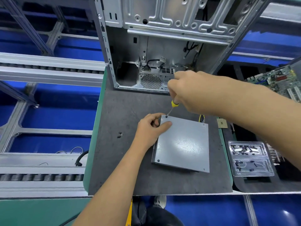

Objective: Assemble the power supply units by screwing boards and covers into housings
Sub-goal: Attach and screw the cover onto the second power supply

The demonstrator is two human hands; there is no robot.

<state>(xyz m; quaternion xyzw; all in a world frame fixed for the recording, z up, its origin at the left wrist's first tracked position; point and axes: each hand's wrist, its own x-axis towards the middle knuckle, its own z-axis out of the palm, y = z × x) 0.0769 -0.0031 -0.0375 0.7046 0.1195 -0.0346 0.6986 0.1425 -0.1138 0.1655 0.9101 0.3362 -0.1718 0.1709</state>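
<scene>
I see the power supply unit (182, 144) lying flat on the dark mat (130, 160), its grey cover facing up, in front of the open computer case (162, 46).

1. Left hand (150, 129): grips the unit's far left corner. The thumb lies flat on the cover; the other fingers curl over the left edge.
2. Right hand (187, 92): fingers closed round the handle of the screwdriver (172, 106), which has a yellow and black grip. The shaft slants down and to the left.
3. Screwdriver tip: seated on a screw (166, 116) at the cover's far left corner, just beside the left thumb.
4. A second screw (158, 160) sits in the near left corner of the cover.

A few loose screws (120, 134) lie on the mat, well left of the unit. A clear parts tray (250, 159) holding small hardware stands to the right, off the mat. A circuit board (280, 80) lies at far right.
</scene>
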